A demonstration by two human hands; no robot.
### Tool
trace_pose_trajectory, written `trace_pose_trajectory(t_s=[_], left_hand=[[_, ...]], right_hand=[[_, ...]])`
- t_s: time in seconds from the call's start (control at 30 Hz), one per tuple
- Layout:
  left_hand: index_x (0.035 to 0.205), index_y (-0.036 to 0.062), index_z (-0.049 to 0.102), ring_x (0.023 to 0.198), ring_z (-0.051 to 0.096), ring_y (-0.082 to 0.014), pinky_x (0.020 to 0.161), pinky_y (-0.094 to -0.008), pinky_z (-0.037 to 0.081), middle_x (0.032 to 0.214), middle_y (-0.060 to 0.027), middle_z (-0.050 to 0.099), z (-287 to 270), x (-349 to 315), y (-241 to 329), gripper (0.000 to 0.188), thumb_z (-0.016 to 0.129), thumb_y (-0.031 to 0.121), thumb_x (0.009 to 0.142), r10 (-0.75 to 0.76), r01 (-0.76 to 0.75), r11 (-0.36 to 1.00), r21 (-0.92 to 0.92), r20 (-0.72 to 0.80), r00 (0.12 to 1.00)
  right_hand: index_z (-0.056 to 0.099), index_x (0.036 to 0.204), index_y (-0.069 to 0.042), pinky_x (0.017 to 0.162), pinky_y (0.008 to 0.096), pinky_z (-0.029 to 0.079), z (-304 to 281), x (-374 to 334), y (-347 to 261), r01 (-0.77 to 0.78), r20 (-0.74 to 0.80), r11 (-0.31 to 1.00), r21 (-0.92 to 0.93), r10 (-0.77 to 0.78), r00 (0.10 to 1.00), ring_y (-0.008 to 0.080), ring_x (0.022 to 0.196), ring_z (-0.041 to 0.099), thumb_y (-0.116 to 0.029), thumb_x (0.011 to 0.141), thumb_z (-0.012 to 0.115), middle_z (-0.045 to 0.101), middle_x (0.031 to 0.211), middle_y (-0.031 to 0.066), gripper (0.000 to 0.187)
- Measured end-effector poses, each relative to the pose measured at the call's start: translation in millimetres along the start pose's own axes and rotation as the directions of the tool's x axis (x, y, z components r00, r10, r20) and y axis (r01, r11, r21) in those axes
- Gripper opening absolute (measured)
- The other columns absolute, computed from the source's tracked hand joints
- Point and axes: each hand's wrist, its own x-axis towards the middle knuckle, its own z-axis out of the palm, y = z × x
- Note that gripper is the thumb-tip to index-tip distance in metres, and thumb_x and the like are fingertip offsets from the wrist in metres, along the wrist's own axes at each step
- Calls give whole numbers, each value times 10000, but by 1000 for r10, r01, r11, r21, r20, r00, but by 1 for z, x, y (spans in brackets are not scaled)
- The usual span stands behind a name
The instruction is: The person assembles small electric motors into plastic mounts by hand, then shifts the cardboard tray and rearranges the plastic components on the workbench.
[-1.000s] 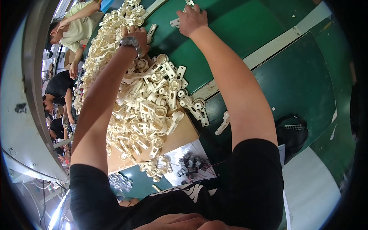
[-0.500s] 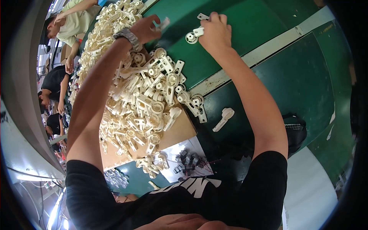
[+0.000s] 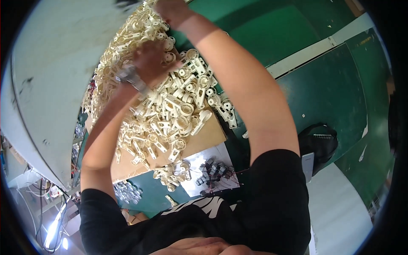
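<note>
A large heap of cream plastic parts (image 3: pixel 178 108), each with a round ring end and a flat slotted arm, spreads over a brown cardboard sheet (image 3: pixel 204 135). Over the middle of the heap is my left hand (image 3: pixel 151 63), with a metal-banded watch (image 3: pixel 132 80) on its wrist. Motion smears its fingers, and whether it holds a part does not show. My right hand (image 3: pixel 172 12) reaches to the heap's far end at the top edge of the picture. Its fingers are blurred and partly hidden. My right forearm crosses in front of the green table.
Small dark components with wires (image 3: pixel 212 171) lie on a white sheet (image 3: pixel 191 158) near my body. Shiny clear-wrapped pieces (image 3: pixel 127 192) sit to its left. A black bag (image 3: pixel 318 142) and a pale strip (image 3: pixel 297 59) across the green table (image 3: pixel 272 29) are at right.
My right hand has swung left from the green table to the far end of the heap. My left hand has drawn back nearer over the heap. The view has shifted; the co-workers are no longer visible.
</note>
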Motion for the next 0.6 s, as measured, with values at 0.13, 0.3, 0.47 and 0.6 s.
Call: trace_pose_trajectory(t_s=[0.13,0.3,0.47,0.6], left_hand=[[1525,164,466,1523,254,-397,1230,-612,128,1577,-191,426,36,31,81,713,555,528,918,317,-330,900,-284,-95,944],[1571,42,391,1537,289,-395,1245,-648,39,1639,-171,368,-20,89,135,1093,231,885,894,60,-41,998,-53,416,907],[1559,143,460,1554,275,-325,1259,-605,26,1647,-96,381,-18,79,113,1071,193,918,870,4,-98,984,151,526,851],[1478,148,569,1485,389,-328,1239,-582,131,1543,-111,522,-12,83,106,996,411,884,825,3,-95,987,131,571,821]], right_hand=[[699,958,-105,799,388,564,-1,19,4,119,-87,952,284,-98,991,285,932,699,-215,727,809,722,983,139,278],[590,1376,-113,982,499,524,-43,-50,104,-682,349,555,477,592,726,352,1165,659,-435,820,700,690,1276,191,652],[549,1469,-300,1141,599,318,-72,-208,43,-717,347,686,-122,707,617,470,1463,298,-443,912,691,363,1611,154,592],[660,1267,-156,1051,537,403,-89,-246,17,-542,260,836,-82,543,798,404,1410,386,-211,846,787,492,1480,145,444]])
